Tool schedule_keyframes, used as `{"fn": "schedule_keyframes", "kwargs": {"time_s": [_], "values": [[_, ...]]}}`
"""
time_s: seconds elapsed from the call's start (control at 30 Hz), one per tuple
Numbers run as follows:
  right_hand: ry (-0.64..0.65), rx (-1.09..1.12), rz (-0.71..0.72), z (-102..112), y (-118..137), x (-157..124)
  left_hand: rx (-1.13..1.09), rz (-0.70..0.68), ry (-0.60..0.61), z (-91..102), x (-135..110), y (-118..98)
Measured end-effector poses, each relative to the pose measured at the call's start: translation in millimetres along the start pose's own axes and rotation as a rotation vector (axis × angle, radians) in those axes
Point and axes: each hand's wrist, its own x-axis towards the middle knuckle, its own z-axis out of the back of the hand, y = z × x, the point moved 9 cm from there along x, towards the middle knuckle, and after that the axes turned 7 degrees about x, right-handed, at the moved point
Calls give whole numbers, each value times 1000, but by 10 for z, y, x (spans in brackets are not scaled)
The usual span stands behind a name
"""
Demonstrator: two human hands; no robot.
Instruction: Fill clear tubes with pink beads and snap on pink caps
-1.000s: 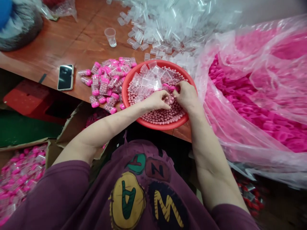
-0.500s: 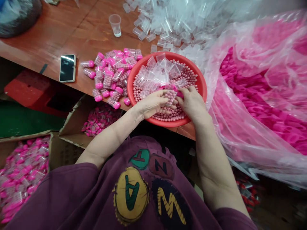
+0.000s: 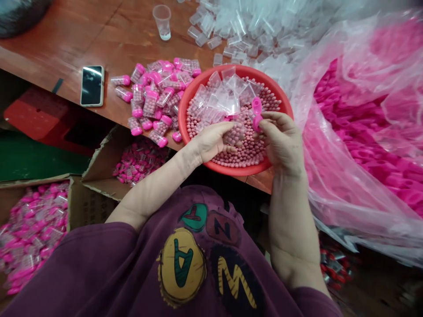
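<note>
A red bowl (image 3: 231,169) at the table's near edge holds small pink beads and several empty clear containers. My left hand (image 3: 211,141) is closed around a clear container filled with beads (image 3: 235,134), held over the bowl. My right hand (image 3: 282,136) pinches pink caps (image 3: 256,112) just right of the container, with the caps sticking up from the fingers. The two hands are a few centimetres apart.
Filled pink-capped containers (image 3: 155,99) lie heaped left of the bowl, by a phone (image 3: 92,85) and a clear cup (image 3: 161,21). Empty clear containers (image 3: 251,31) pile up behind. A plastic bag of pink caps (image 3: 363,123) fills the right. Cardboard boxes (image 3: 99,176) of finished containers stand below.
My hands have lifted off the beads: the left one now holds a filled container up, and the right has come up and apart with pink caps. The view has shifted slightly.
</note>
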Motion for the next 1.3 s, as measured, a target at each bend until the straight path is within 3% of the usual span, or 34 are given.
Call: {"fn": "schedule_keyframes", "kwargs": {"time_s": [0.17, 0.4, 0.83, 1.13, 1.3], "values": [[38, 174, -25, -133, 255, -118, 22, -16, -35, -22, -36, -36], [47, -118, 175, -152, 716, -264, 44, -16, -74, -5, -43, -43], [-42, 86, 267, 40, 557, -235, 8, -19, -87, -116, -139, -101], [70, -18, 262, -38, 590, -241, 11, 10, -122, -63, -90, -44], [-102, -141, 310, 137, 431, -203, -11, 36, -124, -56, -86, -61]]}}
